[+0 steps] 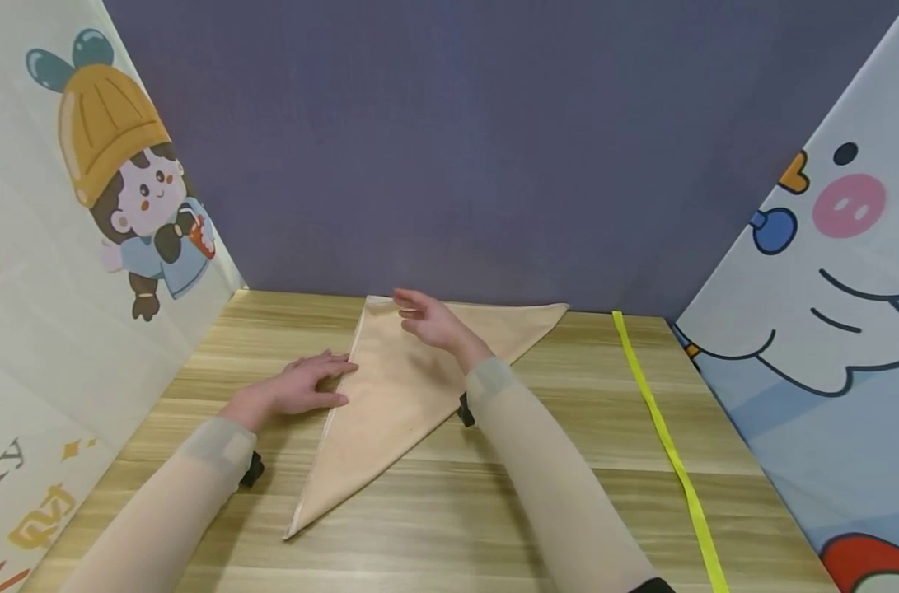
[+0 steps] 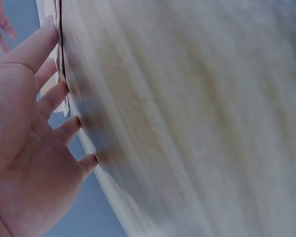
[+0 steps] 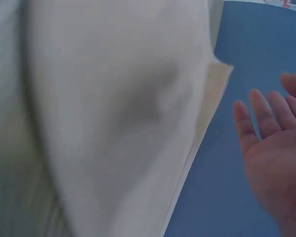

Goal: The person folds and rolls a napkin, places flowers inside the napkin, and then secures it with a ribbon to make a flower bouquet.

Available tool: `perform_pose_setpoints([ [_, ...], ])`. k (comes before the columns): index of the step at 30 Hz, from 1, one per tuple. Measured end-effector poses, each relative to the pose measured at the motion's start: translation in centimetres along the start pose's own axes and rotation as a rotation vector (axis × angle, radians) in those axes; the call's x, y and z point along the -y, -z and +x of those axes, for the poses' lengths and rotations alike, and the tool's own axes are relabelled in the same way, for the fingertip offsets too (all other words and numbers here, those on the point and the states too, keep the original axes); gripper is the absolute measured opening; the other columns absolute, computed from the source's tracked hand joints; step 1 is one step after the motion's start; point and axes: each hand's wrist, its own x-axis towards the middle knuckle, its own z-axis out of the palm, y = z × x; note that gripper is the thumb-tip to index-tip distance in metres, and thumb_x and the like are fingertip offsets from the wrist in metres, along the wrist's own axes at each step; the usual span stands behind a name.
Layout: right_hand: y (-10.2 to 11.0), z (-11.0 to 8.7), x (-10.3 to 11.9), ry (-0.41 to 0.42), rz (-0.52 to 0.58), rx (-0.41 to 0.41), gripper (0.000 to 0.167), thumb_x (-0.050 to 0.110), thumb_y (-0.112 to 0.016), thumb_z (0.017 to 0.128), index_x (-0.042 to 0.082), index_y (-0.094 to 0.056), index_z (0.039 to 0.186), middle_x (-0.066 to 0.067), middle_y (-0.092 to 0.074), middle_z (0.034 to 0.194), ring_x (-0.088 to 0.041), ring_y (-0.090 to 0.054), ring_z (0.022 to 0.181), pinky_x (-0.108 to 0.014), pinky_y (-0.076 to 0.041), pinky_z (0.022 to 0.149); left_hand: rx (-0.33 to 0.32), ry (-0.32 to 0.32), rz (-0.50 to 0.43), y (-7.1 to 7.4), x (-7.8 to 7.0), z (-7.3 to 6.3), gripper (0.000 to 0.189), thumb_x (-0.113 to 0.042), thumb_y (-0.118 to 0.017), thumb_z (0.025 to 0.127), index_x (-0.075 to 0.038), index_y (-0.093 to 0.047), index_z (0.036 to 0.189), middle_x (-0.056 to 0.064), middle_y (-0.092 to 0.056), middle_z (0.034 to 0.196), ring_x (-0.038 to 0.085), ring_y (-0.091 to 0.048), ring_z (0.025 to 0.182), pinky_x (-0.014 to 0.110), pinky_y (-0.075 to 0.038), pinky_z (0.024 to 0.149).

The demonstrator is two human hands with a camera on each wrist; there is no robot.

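Triangular cloth (image 1: 397, 387), yellow strip (image 1: 671, 449) only in head view

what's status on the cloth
Left fingers at left edge of cloth; right fingers above it, empty. Cloth lies in a triangle. Yellow strip off right, out of way.

Head view: moderately bright, diffuse light, apparently from overhead. Tabletop (image 1: 582, 395) and cloth (image 1: 397, 395) read warm; backdrop (image 1: 449, 165) duller, slightly paler mid-frame. Soft-edged shadow falls on cloth below right hand (image 1: 434, 321); darker patches on tabletop beside both sleeves (image 1: 167, 511). Detail fairly crisp.

Left wrist view: dimmer, cool bluish cast. Tabletop smeared, grain reduced to streaks; left hand (image 2: 29, 123) clearer, with small shadows beside its fingertips (image 2: 90, 160).

Right wrist view: also dim and cool. Broad dark shadow on cloth; its near edge heavily blurred, far edge sharper.
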Motion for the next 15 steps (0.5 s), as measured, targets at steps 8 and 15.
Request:
perform_pose_setpoints([
  [8, 2.2, -3.3, -2.4, -0.073, -0.138, -0.029, 0.049, 0.004, -0.056, 0.112, 0.001, -0.051, 0.161, -0.019, -0.058, 0.161, -0.037, -0.057, 0.148, -0.046, -0.047, 0.125, 0.023, 0.03, 0.019, 0.1, -0.8, 0.0, 0.067, -0.041, -0.073, 0.106, -0.007, -0.054, 0.161, 0.028, -0.03, 0.177, 0.058, -0.026, 0.161, 0.087, -0.019, 0.12],
  [15, 4.0, -7.2, -3.0, -0.189, -0.342, 0.069, 0.039, 0.015, -0.065, 0.109, 0.01, -0.068, 0.148, -0.015, -0.061, 0.16, -0.037, -0.052, 0.152, -0.052, -0.04, 0.129, 0.044, 0.039, 0.0, -0.1, -1.1, 0.2, 0.067, -0.037, -0.072, 0.107, -0.008, -0.051, 0.164, 0.023, -0.032, 0.178, 0.062, -0.019, 0.162, 0.087, -0.013, 0.122],
])
